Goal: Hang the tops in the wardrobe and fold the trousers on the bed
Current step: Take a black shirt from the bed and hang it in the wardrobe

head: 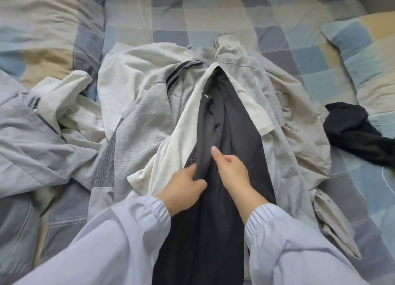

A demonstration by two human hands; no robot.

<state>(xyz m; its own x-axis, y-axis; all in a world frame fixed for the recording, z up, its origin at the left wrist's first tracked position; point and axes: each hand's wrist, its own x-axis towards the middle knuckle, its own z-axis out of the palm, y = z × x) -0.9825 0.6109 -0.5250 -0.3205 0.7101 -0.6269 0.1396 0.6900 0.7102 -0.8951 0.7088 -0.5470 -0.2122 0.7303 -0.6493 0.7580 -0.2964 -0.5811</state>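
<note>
At the centre of the bed, the left hand (183, 185) has its grip closed on a raised fold of a long dark navy garment (224, 124), fingers tucked under the cloth and thumb on top. The right hand (232, 167) rests just beside it on the same dark cloth, forefinger stretched forward along the fold and the other fingers curled under; whether they pinch any fabric cannot be told. Both arms wear pale lilac sleeves (119, 242) with gathered cuffs.

The dark garment lies lengthwise on top of a heap of clothes, running from near the person up toward the far side. Beneath it on the left shows a white cotton top (181, 130), and further left a light grey sweatshirt with dark stripes (145, 107). On the right lies a pale grey-beige jacket (288, 139), its sleeve trailing toward the near edge.

Well apart on the right sits a crumpled black garment (352, 130). A pale blue-grey jacket (27, 139) lies bunched at the left. All rest on the blue, grey and beige checked bed cover (213, 17), with a matching pillow (42, 28) at the far left.
</note>
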